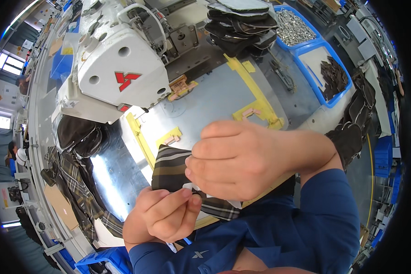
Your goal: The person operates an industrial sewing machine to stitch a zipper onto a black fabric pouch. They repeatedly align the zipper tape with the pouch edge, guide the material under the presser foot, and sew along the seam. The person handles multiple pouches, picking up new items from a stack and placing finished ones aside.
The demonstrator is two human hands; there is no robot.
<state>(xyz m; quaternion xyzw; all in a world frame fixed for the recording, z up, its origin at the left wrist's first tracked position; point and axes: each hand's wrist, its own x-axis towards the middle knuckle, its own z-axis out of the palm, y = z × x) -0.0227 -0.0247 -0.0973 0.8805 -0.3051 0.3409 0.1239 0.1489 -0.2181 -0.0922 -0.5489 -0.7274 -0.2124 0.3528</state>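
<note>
plaid cloth (171, 170) lies under the closed right grip (242, 160), left grip (166, 213) pinching its edge.

Left hand (169, 214) beside right hand (237, 160), fingers curled

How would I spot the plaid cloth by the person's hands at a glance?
Find the big white machine at the upper left, then the shiny metal plate to its lower right. At the plate's near edge, the left hand and right hand meet over a dark plaid cloth with brown and pale stripes. Unlike the plaid fabric farther left, this piece lies at the hands.
</note>
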